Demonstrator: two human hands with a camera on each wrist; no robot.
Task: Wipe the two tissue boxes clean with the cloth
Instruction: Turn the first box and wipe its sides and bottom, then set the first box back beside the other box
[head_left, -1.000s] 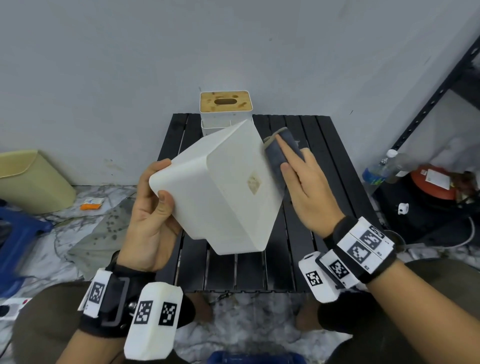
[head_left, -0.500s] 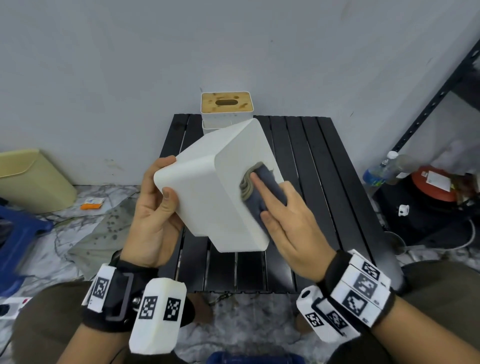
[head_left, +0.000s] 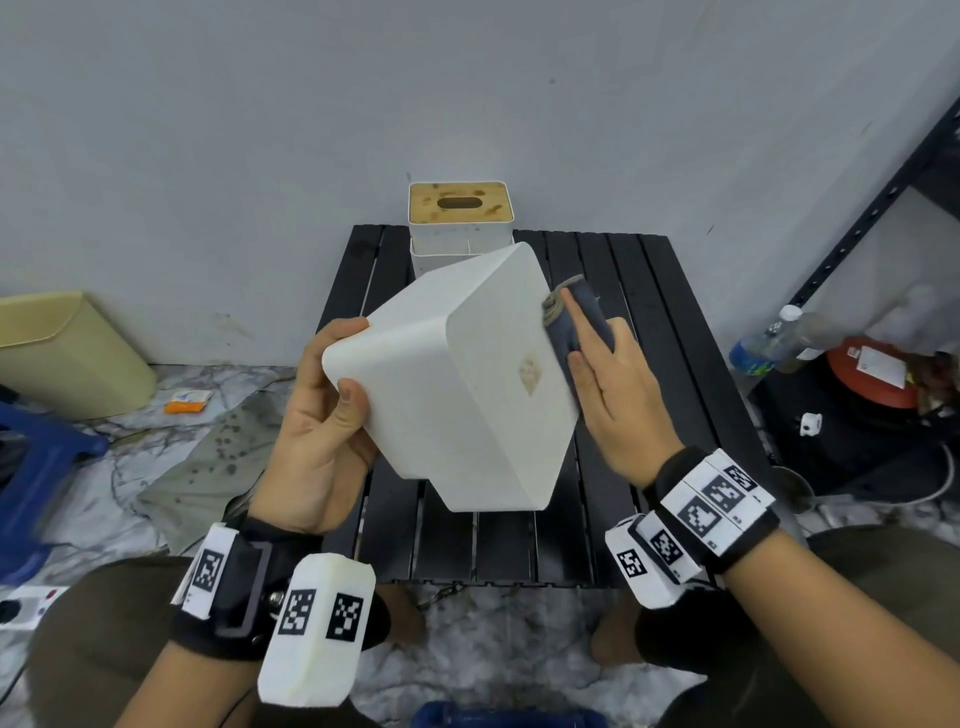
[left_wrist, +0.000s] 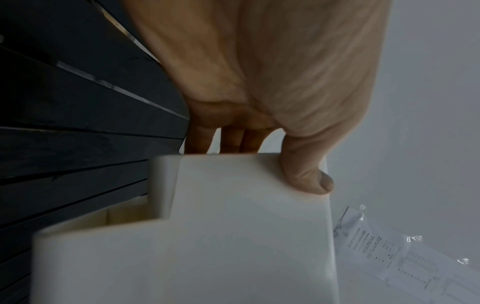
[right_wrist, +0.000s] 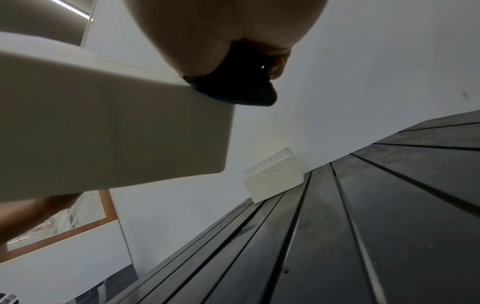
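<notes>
My left hand (head_left: 337, 374) grips a white tissue box (head_left: 457, 379) by its left end and holds it tilted above the black slatted table (head_left: 649, 312). A brownish stain (head_left: 530, 371) shows on the face turned toward me. My right hand (head_left: 597, 364) presses a folded dark cloth (head_left: 576, 322) with flat fingers against the box's upper right edge. In the left wrist view my thumb (left_wrist: 309, 176) lies on the box (left_wrist: 221, 226). The right wrist view shows the cloth (right_wrist: 233, 90) under my palm at the box's (right_wrist: 103, 123) corner. A second white box with a stained wooden lid (head_left: 461, 218) stands at the table's far edge.
A grey wall rises right behind the table. A beige bin (head_left: 62, 353) and a blue stool (head_left: 31, 467) stand on the floor to the left. At the right are a black shelf frame (head_left: 857, 208), a water bottle (head_left: 763, 343) and a red object (head_left: 872, 369).
My right hand slid the cloth down over the stained face, then back up to the box's upper right edge. The left hand kept holding the box, which shifted only slightly.
</notes>
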